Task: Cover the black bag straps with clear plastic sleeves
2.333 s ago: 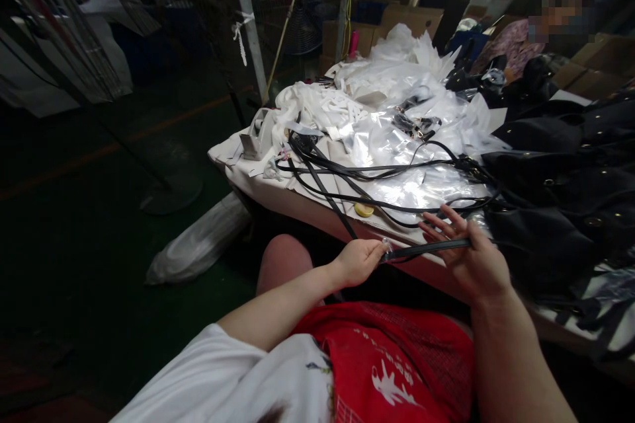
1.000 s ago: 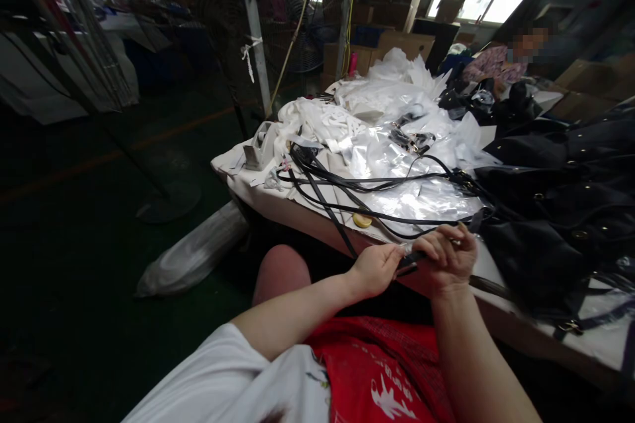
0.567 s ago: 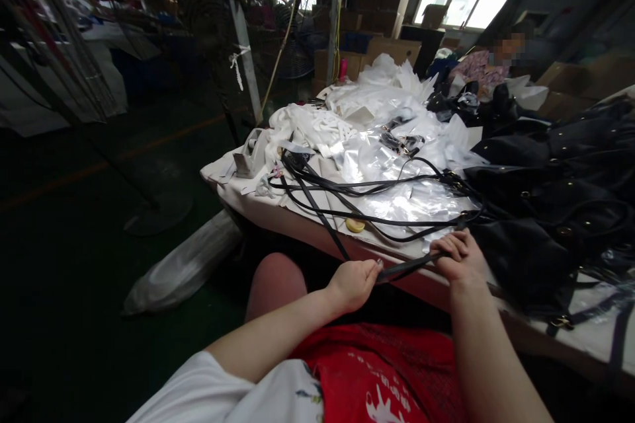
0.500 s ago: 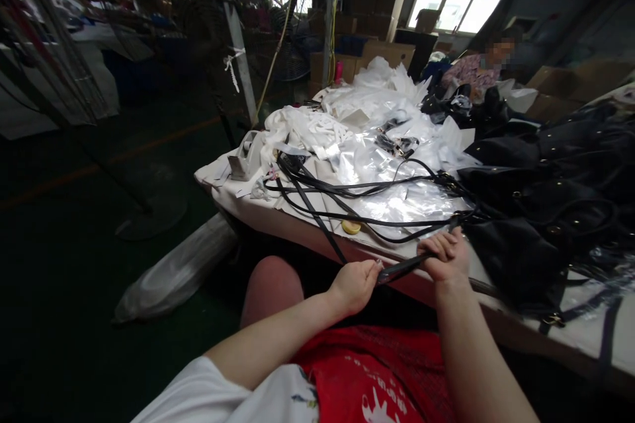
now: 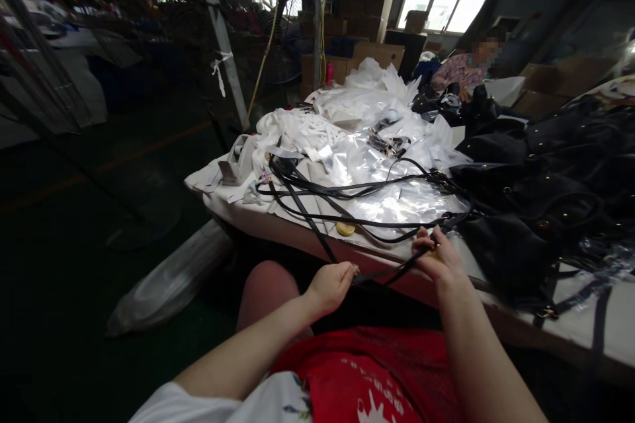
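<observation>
A thin black strap runs between my two hands, just in front of the table's near edge. My left hand is closed around one end of this stretch. Higher and to the right, my right hand has its fingers curled round the other part, where the strap looks doubled. More long black straps lie in loops across the table, from a bundle at the left to black bags at the right. Clear plastic bags lie under the straps. A round yellow tape measure or lid rests near the edge.
White packing material is heaped at the back of the table. A tape dispenser stands at the left corner. Another person sits beyond the black bags. On the floor lies a long plastic-wrapped bundle.
My left hand has moved left, away from my right hand. Between them the strap, bunched together earlier, is now spread into separate strands. The whole view has shifted slightly.
</observation>
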### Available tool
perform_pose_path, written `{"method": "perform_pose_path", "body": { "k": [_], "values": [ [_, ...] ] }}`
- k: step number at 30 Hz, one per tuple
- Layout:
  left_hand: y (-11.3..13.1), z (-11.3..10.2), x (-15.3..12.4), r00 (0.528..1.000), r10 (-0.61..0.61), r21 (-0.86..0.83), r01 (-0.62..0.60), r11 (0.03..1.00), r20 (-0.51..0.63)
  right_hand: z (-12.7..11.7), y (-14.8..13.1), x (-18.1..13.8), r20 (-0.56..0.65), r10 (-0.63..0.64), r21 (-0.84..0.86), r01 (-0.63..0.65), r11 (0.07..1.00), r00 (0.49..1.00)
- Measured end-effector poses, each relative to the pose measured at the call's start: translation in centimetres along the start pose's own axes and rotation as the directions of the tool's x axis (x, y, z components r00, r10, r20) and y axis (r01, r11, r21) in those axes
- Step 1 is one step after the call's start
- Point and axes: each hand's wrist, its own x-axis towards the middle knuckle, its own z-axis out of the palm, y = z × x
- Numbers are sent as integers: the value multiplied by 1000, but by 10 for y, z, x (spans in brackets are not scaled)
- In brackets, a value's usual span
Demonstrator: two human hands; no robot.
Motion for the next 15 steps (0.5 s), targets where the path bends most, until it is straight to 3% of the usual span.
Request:
{"method": "perform_pose_path", "body": {
  "k": [6,10,13,15],
  "values": [
    [20,18,3,984,-64,-348,120,930,168,22,-8,-18,217,-112,119,87,989,970],
    [44,23,13,964,-88,-529,212,822,250,40,9,-32,365,-155,182,92,979,918],
    [58,21,21,986,22,-473,61,879,168,49,29,-41,420,2,38,-20,999,908],
    [59,15,24,987,131,-259,-103,960,93,51,35,-44,369,136,-160,-81,984,920]
  ]
}}
